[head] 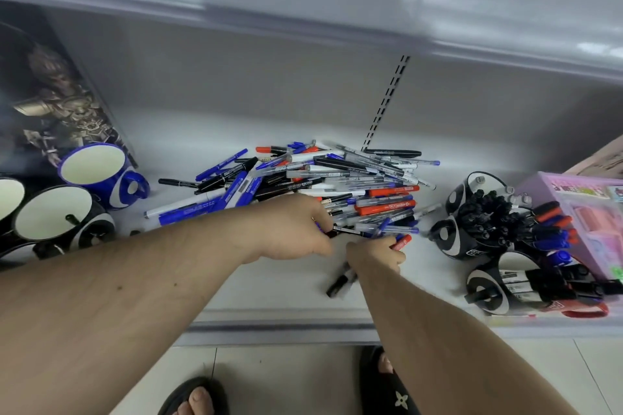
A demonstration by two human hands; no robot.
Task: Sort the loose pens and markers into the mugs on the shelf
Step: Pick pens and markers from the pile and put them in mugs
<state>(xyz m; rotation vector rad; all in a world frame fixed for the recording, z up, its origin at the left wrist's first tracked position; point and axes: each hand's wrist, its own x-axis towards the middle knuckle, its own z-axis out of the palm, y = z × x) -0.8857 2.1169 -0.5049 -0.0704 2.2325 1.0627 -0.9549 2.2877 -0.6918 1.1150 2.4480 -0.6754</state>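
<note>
A big heap of blue, black, red and clear pens and markers (340, 184) lies mid-shelf. My left hand (293, 229) rests on its near edge, fingers pinched on a black pen (349, 231). My right hand (377, 254) is just right of it, closed on several pens, including a red-capped marker (403, 242) and black ones (340, 281) sticking out below. Left stand a blue mug (97, 165) and black mugs (54, 212), nearly empty. Right, a black mug (478, 212) is packed with black pens, and another (495, 283) holds black markers.
A dark picture box (50, 91) leans at the back left. A pink box (580, 212) sits at the right behind the full mugs. The shelf's front rail (276, 330) runs below my arms, an upper shelf (303, 3) overhangs. Sandalled feet show on the floor.
</note>
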